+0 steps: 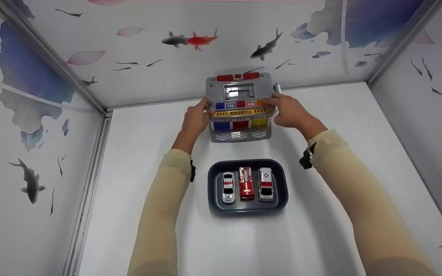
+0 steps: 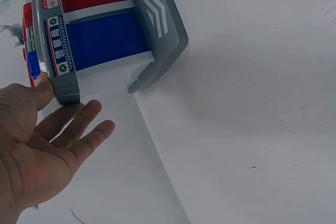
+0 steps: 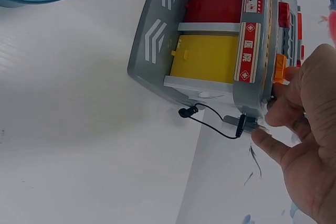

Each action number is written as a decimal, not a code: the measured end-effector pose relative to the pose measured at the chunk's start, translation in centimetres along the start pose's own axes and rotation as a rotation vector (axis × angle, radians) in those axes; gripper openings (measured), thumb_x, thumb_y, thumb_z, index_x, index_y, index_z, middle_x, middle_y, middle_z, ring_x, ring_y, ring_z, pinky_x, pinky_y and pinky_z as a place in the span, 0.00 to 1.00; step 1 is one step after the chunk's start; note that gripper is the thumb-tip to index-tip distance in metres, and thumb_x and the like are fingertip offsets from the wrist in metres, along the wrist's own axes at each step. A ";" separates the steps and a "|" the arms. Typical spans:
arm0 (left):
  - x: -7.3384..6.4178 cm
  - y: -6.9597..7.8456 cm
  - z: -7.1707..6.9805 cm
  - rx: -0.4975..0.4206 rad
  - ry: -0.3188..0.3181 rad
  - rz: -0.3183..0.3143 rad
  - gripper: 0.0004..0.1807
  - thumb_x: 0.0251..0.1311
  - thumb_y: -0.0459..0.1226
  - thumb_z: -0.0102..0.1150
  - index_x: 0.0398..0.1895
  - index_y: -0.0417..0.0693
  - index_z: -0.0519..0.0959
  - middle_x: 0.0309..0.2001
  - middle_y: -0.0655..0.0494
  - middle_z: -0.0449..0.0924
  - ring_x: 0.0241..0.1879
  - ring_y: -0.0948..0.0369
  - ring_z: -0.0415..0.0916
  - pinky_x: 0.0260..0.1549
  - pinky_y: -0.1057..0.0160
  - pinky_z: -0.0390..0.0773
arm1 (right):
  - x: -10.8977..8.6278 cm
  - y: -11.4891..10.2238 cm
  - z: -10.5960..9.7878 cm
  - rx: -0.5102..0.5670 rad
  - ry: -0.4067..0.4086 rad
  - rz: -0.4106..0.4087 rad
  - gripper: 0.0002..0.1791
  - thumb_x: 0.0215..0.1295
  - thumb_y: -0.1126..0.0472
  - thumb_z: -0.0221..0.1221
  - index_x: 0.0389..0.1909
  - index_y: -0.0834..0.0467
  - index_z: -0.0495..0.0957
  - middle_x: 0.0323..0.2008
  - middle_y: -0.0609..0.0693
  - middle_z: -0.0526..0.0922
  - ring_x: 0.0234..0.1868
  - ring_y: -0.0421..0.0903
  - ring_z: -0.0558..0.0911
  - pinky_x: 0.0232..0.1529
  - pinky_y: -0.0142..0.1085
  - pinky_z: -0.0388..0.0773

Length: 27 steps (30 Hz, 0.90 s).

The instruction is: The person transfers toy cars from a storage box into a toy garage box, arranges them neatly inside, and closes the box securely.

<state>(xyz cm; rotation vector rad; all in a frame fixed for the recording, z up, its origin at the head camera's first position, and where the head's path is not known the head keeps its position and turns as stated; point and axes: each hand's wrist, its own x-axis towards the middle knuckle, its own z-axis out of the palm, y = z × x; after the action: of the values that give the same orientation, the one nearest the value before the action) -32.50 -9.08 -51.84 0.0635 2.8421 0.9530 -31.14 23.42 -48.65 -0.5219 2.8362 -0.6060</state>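
Sleeves (image 1: 163, 188): tan, both stretched toward the toy station (image 1: 240, 112), each ending in a bare hand.
Tray (image 1: 248, 211): dark blue, on the table (image 1: 144, 134), nearer the person than the toy station and apart from it.
Cars: three side by side in the tray, before the toy station; a white car (image 1: 228, 195) with a red roof bar leftmost, a red truck (image 1: 246, 188) between, a white van (image 1: 266, 178) rightmost (its roof carries a red emblem).
Toy station: grey, at the table's far edge, its blue, red and yellow doors facing the person; whether its whole base rests there, I cannot tell.
Left hand (image 1: 195, 118): at the toy station's left edge, grip pinching its canopy end, outer fingers fanned loosely.
Right hand (image 1: 290, 111): at the toy station's right edge, grip holding the corner, fingers beside the orange light (image 3: 280, 67).
Cord (image 3: 212, 128): black, at the toy station's right side.
Wall (image 1: 228, 57): behind the toy station, white, patterned with fish.
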 end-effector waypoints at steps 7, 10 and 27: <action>-0.2 0.0 0.1 0.010 -0.005 -0.018 0.20 0.85 0.47 0.56 0.73 0.57 0.75 0.73 0.49 0.82 0.68 0.51 0.83 0.64 0.51 0.82 | 0.1 -0.1 0.1 -0.001 -0.025 0.004 0.50 0.53 0.79 0.52 0.82 0.55 0.71 0.83 0.61 0.68 0.74 0.65 0.76 0.58 0.57 0.78; -0.3 0.0 0.2 0.012 0.001 -0.012 0.20 0.85 0.46 0.56 0.73 0.56 0.75 0.73 0.49 0.82 0.70 0.50 0.82 0.66 0.50 0.81 | 0.1 -0.1 0.1 -0.003 -0.034 0.020 0.49 0.55 0.80 0.53 0.83 0.54 0.70 0.83 0.61 0.67 0.74 0.64 0.76 0.60 0.57 0.78; -0.1 0.4 -0.2 0.012 -0.008 -0.017 0.19 0.86 0.47 0.55 0.73 0.57 0.75 0.74 0.50 0.81 0.67 0.51 0.83 0.63 0.51 0.83 | 0.3 -0.3 -0.2 -0.016 -0.041 0.047 0.49 0.60 0.81 0.54 0.84 0.50 0.69 0.85 0.58 0.65 0.72 0.64 0.73 0.62 0.56 0.78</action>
<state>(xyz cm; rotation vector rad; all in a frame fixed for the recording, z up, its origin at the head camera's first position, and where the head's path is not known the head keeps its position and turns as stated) -32.39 -8.89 -51.47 0.0448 2.8361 0.9309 -31.38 23.11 -48.42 -0.4631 2.8088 -0.5574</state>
